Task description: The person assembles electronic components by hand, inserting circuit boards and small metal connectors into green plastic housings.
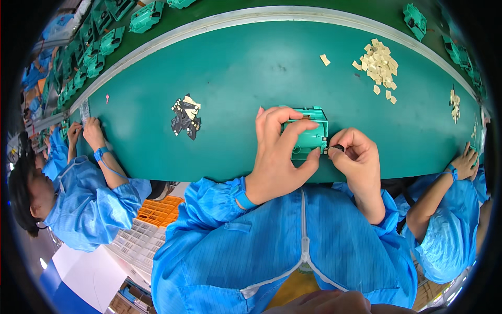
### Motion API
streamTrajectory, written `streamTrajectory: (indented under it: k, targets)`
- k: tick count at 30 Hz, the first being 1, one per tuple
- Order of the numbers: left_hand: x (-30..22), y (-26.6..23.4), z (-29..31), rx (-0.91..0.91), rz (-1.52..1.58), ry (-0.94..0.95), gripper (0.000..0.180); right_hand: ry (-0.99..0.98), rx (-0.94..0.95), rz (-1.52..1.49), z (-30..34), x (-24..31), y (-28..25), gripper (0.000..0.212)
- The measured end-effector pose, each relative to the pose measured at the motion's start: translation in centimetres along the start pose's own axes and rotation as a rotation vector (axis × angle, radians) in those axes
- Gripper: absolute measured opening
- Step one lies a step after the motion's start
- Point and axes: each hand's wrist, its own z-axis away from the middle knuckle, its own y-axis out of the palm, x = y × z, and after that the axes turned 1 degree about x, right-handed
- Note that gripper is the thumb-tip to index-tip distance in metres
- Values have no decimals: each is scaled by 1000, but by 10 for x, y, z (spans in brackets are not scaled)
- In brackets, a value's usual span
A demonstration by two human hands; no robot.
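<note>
A green plastic housing [311,137] sits at the front middle of the green work table. My left hand [282,141] is wrapped over its left side, thumb at the near edge and fingers across the top. At its lower right corner, my right hand [356,155] pinches a small black piece [337,148] between thumb and index finger. The piece is close against the housing; whether it touches cannot be made out. Part of the housing is hidden under my left fingers.
Black and cream small pieces [186,116] lie in a pile to the left. A heap of cream squares [379,65] lies at the far right, with one loose square [325,60] beside it. Green housings [146,17] stand beyond the pale rail [272,13]. Co-workers' hands [94,133] work at both sides.
</note>
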Motion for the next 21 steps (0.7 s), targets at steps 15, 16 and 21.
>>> streamTrajectory:
  k: [15,16,21]
  targets:
    - [-2,4,1,3,-22,5,49,0,-81,136,2,6,5,16]
    - [-3,5,1,3,-22,6,49,-1,-81,135,2,6,5,16]
    - [-4,7,1,-16,-25,3,49,10,-78,144,3,7,3,16]
